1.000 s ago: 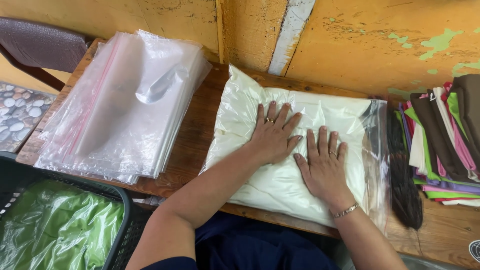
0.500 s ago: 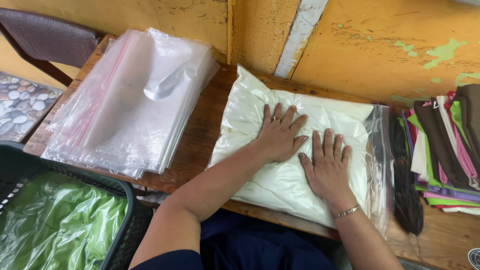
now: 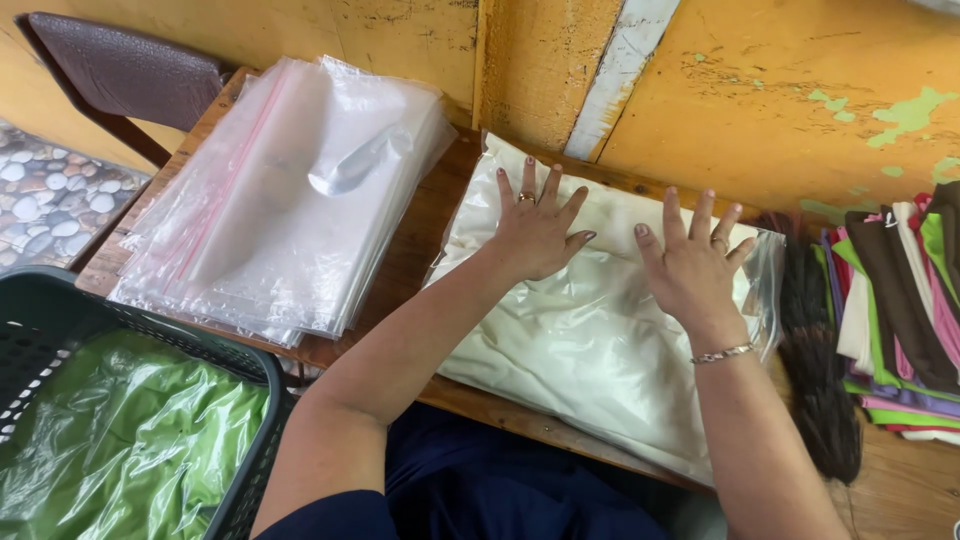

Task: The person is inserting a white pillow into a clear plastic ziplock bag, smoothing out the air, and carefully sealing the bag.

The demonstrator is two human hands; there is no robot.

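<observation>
A clear zip bag holding folded cream cloth (image 3: 590,345) lies flat on the wooden table (image 3: 405,265) in front of me. My left hand (image 3: 535,225) rests palm down on the bag's far left part, fingers spread, a ring on one finger. My right hand (image 3: 695,265) presses flat on the bag's far right part near its open clear end, fingers spread, with a bracelet at the wrist. Neither hand grips anything.
A stack of empty clear zip bags (image 3: 285,195) lies on the table's left. A dark basket (image 3: 60,320) with green bagged cloth (image 3: 120,440) stands at lower left. Folded coloured cloths (image 3: 905,300) and a dark tasselled piece (image 3: 815,370) lie at right. A yellow wall (image 3: 760,90) runs behind.
Both hands have slid away from me across the bag toward the wall, and have spread apart, the right hand moving toward the bag's clear end.
</observation>
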